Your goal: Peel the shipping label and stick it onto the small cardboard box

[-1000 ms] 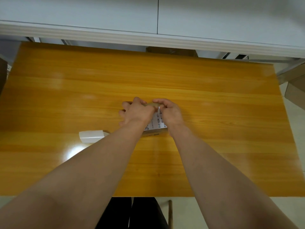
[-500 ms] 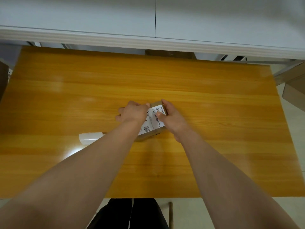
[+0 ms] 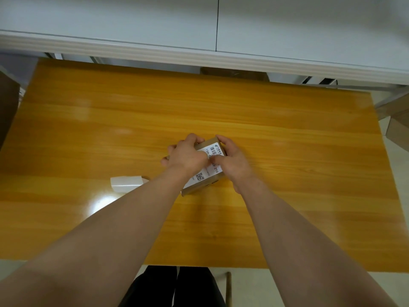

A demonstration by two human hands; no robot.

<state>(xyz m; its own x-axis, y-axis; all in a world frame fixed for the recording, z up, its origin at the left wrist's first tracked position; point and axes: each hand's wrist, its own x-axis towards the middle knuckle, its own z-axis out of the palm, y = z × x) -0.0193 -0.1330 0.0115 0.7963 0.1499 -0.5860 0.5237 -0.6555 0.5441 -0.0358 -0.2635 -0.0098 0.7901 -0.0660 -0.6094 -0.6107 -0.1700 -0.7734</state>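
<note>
We found both hands closed on the box, which stood on the table with one corner turned away from the person. The left hand lay over the box's left side, fingers curled round the far left edge and thumb pressed down on the label. The right hand clasped the opposite side, fingers laid along the far right edge and thumb bent inward onto the label. The two thumbs came together between the hands at the middle of the label; we could not tell whether they touched.

The label lay flat along the box's top face. Its barcode end showed beyond the thumbs, and its square-code end showed on the near side, beside the left wrist. The stretch under the thumbs was hidden, so we could not tell whether every edge was stuck down. A strip of bare cardboard showed past the label, between the fingertips of both hands.

To the left of the left forearm, apart from the box, a white paper lay on the table, its right end just beside the forearm. Well to the right of the right hand, off the table's edge, stood brown cardboard boxes. Beyond both hands, past the table's far edge, ran a white cabinet.
</note>
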